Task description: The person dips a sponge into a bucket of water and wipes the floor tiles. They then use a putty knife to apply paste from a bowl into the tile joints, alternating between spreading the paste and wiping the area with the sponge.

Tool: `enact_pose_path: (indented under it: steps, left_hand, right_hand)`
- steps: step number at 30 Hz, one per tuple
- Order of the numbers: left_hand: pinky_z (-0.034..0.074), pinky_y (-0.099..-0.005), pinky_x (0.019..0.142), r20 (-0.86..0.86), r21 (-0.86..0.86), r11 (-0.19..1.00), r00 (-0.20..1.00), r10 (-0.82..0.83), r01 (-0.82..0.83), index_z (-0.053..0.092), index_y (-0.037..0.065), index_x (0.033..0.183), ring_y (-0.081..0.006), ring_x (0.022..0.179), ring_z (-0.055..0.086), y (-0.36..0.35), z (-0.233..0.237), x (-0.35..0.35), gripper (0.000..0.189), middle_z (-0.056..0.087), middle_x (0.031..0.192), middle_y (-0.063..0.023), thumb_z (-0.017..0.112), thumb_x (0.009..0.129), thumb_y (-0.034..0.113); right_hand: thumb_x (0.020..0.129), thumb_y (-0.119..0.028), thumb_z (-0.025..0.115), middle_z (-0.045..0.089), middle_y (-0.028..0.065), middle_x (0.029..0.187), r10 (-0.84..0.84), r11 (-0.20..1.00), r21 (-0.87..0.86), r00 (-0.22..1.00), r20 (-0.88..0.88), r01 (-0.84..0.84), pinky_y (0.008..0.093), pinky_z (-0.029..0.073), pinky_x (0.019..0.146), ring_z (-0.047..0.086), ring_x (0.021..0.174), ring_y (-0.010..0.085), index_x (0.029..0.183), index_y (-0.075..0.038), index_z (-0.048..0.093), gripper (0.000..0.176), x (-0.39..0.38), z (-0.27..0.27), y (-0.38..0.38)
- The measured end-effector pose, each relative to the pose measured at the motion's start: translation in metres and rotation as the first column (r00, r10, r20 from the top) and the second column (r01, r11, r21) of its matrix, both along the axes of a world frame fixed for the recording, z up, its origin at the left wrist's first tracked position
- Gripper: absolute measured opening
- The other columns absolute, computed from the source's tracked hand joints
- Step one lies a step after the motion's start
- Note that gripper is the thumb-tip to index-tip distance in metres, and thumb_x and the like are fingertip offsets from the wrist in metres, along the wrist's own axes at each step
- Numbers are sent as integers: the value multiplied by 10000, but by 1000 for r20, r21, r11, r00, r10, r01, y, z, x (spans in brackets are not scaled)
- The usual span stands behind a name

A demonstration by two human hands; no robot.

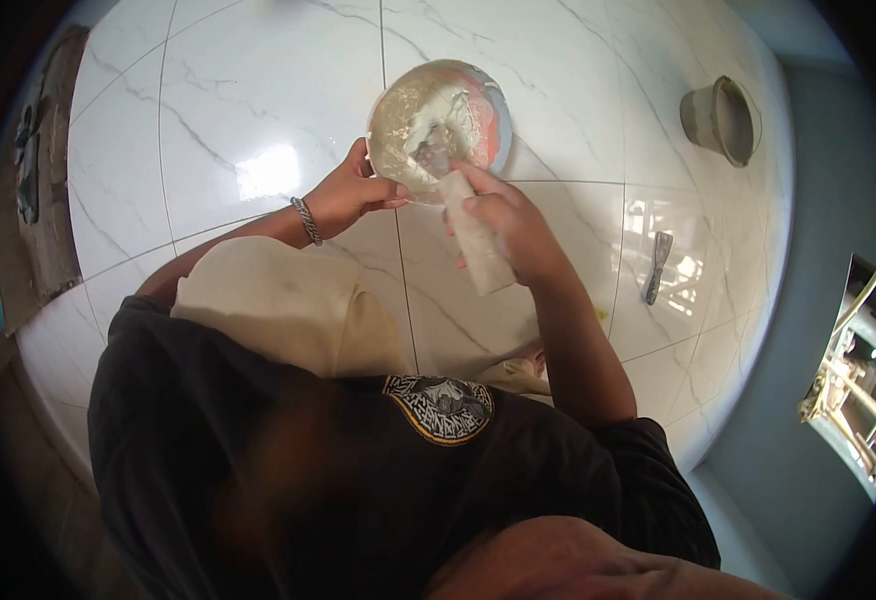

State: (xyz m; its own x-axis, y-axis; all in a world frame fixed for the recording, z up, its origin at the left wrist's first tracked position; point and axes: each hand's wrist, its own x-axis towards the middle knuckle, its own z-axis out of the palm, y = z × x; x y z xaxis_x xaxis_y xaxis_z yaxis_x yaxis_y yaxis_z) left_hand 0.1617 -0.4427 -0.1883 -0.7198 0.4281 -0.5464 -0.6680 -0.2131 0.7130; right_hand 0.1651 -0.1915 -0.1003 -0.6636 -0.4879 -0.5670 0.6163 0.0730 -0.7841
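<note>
A round bowl (392,118) smeared with whitish paste, red and grey along one side of it, sits in front of me on the tiles. My left hand (350,197) grips its near left edge, the thumb along the outside and the fingers curled under the rim. In my right hand (508,222) is a scraper (478,243) with a thick pale handle; its blade dips into the white paste (445,110) and is slightly blurred. Fingers wrap the handle close to the blade end, just over the bowl's near rim.
Glossy white marbled tiles (518,60) form the floor. A grey bucket (703,120) lies to the right, its mouth facing right. Nearer me, a small flat tool (657,268) rests on the tiles. Brown boards (50,200) edge the left side, and a grey-blue wall (813,190) bounds the right.
</note>
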Motion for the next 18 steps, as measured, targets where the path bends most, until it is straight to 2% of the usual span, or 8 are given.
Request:
enact_pose_path:
  steps: [1,6,8,9,11,12,14,18]
  left_hand:
    - [531,-348,1004,16,18,1000,1000,2,-2,195,54,1439,-206,1183,558,0,-1,1,821,466,1291,-127,734,819,78]
    - [537,-356,1000,58,33,997,996,60,-62,181,56,1438,-214,1162,578,1,-2,1,811,466,1291,-133,727,839,77]
    - [542,-358,989,62,65,996,997,53,-57,188,56,1427,-218,1146,591,1,-5,-1,795,479,1283,-133,727,843,75]
    - [546,-358,978,60,110,991,996,72,-78,209,54,1408,-225,1128,606,0,-8,-3,754,496,1282,-140,719,853,77]
    - [550,-358,967,62,170,983,997,55,-65,231,53,1388,-233,1110,622,0,-12,-5,712,513,1282,-147,711,862,79]
    - [552,-359,958,74,185,978,994,85,-97,244,54,1373,-240,1096,633,1,-10,-5,678,529,1283,-150,701,873,85]
    - [557,-373,928,103,166,978,989,108,-124,293,67,1353,-258,1105,642,2,-9,-4,588,560,1289,-140,665,899,110]
    - [546,-373,855,90,78,991,991,99,-106,387,93,1327,-254,1063,646,-2,-15,2,512,592,1221,-91,653,893,149]
  right_hand:
    - [917,-156,479,622,151,1088,-45,995,-86,993,111,55,333,545,756,625,901,194,1528,38,285,670,-5,1,5]
    - [883,-94,448,582,132,1041,-70,996,-60,997,28,71,332,542,737,595,886,172,1505,2,324,641,-17,-13,23]
    - [916,-86,472,596,162,1120,-30,993,105,981,-191,51,367,535,846,620,983,228,1478,-21,366,576,-18,-20,27]
    - [916,-86,472,596,162,1120,-49,991,117,980,-194,72,367,535,846,620,983,228,1478,-21,366,576,-16,-20,28]
    - [955,-84,496,583,189,1263,109,907,395,825,-554,145,409,477,989,598,1147,312,1475,-46,378,534,-8,-21,22]
    - [955,-84,496,583,189,1263,89,894,410,828,-554,178,409,477,989,598,1147,312,1475,-46,378,534,-5,-24,23]
    - [979,-98,507,545,200,1364,176,851,424,594,-785,308,424,414,1068,535,1260,372,1475,-59,380,513,-2,-37,27]
    - [1002,-76,482,506,195,1424,71,806,413,624,-778,424,392,390,1102,488,1333,332,1482,-46,360,496,9,-63,60]
